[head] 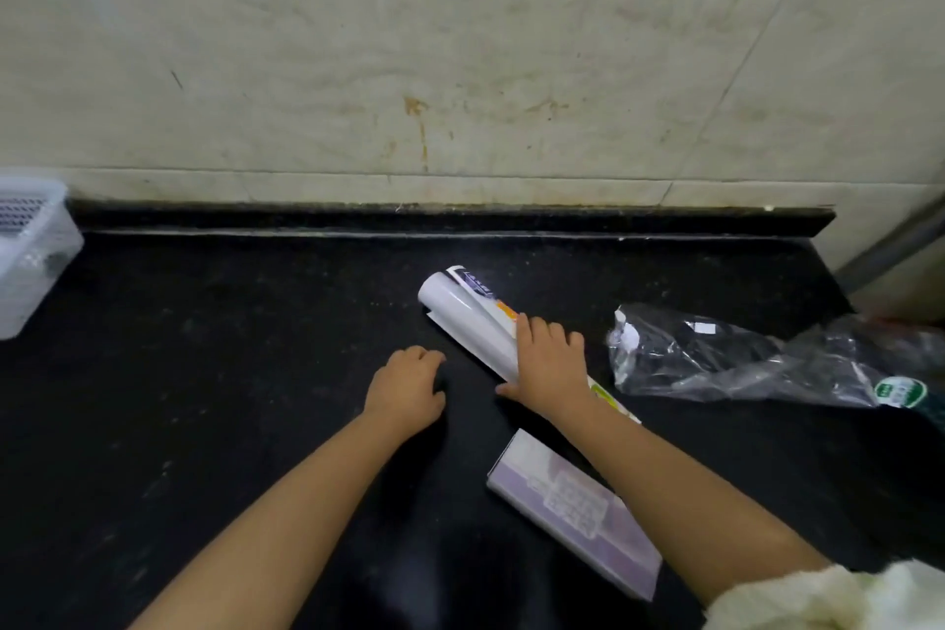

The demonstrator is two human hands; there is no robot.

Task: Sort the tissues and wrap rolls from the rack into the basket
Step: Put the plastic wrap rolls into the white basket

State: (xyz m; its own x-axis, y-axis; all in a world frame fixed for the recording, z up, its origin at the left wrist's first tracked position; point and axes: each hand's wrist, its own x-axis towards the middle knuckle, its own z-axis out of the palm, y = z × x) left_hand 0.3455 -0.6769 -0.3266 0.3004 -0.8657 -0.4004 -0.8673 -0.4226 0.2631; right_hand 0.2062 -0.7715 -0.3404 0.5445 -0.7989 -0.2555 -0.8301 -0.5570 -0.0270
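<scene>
Nearest, a flat rectangular box [572, 512] with a pale lilac printed face lies on the black counter [230, 373], under the right forearm, corners crisp; it looks like light card.

Just beyond, the right hand [549, 358] lies palm-down over the middle of a white wrap roll [463, 315], fingers draped across the top and thumb low on the near side. The hold is partial, more a press than a closed clasp; the roll rests on the counter, lying diagonally, its far end toward the wall. Its surface is smooth and glossy, with a printed label strip along one edge.

The left hand [409, 386] is loosely curled, empty, knuckles on the counter beside the roll but not touching it.

Right of the roll: a crumpled clear plastic bag [741, 358], shiny and creased, with a green round label near its right end.

Far left, at the frame edge: a white plastic basket [30, 261], slotted walls, well apart from the roll. The rack is not in view.

Risks, judged:
- the cylinder is slick and round; a press from above could send it rolling away instead of lifting.
- the loose label edge may unwind if gripped there.
- the carry to the basket is long; a one-handed mid-grip could let either end dip.
</scene>
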